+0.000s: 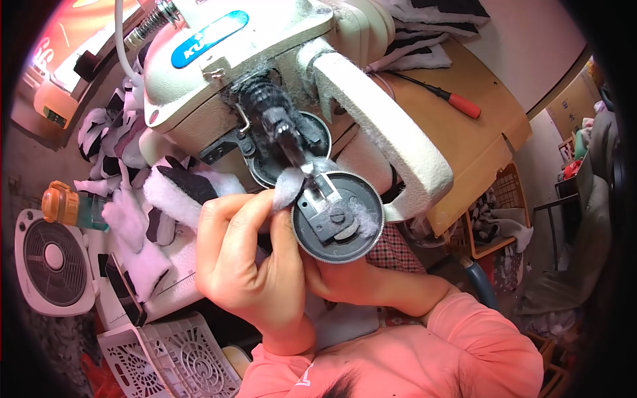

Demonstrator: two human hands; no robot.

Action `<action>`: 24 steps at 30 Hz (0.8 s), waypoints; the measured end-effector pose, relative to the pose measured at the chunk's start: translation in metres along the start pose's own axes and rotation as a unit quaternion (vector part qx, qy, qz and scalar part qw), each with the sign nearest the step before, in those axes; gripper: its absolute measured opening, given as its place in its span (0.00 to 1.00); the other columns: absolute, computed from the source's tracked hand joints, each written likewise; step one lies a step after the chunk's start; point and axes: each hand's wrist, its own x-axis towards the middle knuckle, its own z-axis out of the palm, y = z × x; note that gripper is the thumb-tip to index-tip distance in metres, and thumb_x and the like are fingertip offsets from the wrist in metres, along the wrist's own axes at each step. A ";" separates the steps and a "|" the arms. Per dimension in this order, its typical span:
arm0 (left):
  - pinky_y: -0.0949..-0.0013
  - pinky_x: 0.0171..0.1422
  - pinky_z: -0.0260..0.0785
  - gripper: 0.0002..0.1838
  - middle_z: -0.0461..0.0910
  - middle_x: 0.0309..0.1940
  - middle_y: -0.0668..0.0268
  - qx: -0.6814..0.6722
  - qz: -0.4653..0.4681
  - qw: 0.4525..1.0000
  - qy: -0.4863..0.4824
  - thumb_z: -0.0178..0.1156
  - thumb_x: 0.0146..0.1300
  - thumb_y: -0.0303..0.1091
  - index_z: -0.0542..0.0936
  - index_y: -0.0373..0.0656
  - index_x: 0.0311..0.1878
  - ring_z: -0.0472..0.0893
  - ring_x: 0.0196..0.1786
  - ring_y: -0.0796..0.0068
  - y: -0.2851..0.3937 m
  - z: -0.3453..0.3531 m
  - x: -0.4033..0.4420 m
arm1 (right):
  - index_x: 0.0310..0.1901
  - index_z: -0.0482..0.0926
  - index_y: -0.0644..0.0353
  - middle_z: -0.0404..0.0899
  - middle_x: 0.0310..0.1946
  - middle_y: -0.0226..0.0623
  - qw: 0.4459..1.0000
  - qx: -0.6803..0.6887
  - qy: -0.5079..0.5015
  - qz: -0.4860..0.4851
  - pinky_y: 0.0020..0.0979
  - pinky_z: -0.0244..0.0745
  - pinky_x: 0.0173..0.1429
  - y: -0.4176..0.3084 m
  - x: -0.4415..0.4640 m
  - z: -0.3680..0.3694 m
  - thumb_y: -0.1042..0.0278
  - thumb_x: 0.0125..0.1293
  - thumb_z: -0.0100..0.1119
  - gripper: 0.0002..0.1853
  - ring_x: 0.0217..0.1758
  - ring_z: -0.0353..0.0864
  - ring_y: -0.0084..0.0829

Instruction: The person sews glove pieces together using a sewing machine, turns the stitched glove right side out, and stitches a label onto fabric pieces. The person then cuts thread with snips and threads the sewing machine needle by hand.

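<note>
Left hand: fingers curled, fingertips pinched on the fabric piece. Fabric: white, fluffy, soft-edged, mostly hidden; sits at upper-left rim of the round toothed disc, under the sewing machine head. Right hand: mostly behind disc, can't tell opening or grip.

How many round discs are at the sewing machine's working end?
2: the front disc, beside the left hand; the rear disc behind it, partly covered by the black shaft. More may be hidden.
</note>
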 end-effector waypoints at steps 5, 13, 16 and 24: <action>0.73 0.33 0.69 0.13 0.77 0.28 0.64 -0.027 0.016 1.000 -0.003 0.65 0.43 0.11 0.83 0.35 0.34 0.76 0.29 0.73 -0.006 0.003 -0.003 | 0.46 0.80 0.58 0.81 0.44 0.39 0.999 -0.037 -0.019 -0.005 0.43 0.73 0.49 0.001 -0.004 -0.001 0.67 0.53 0.66 0.17 0.46 0.80 0.44; 0.66 0.41 0.71 0.15 0.76 0.39 0.55 -0.123 0.107 0.986 -0.016 0.62 0.45 0.10 0.77 0.36 0.38 0.77 0.40 0.61 -0.032 0.005 -0.008 | 0.51 0.79 0.59 0.80 0.46 0.43 0.996 -0.087 -0.004 -0.009 0.45 0.73 0.52 -0.004 -0.002 -0.009 0.69 0.55 0.62 0.19 0.47 0.79 0.48; 0.65 0.47 0.70 0.14 0.73 0.44 0.49 -0.044 0.189 0.979 -0.068 0.58 0.48 0.12 0.76 0.33 0.40 0.75 0.42 0.60 -0.042 -0.003 -0.005 | 0.52 0.78 0.60 0.79 0.47 0.44 1.000 0.016 0.019 -0.004 0.45 0.72 0.55 -0.001 -0.003 -0.005 0.69 0.58 0.59 0.19 0.49 0.79 0.48; 0.61 0.46 0.66 0.12 0.71 0.42 0.47 -0.015 0.105 0.965 -0.239 0.51 0.58 0.31 0.74 0.27 0.33 0.73 0.40 0.54 -0.033 -0.026 0.008 | 0.50 0.78 0.63 0.80 0.49 0.45 0.984 -0.160 0.016 -0.076 0.50 0.74 0.50 -0.020 0.002 0.004 0.66 0.53 0.65 0.22 0.50 0.80 0.46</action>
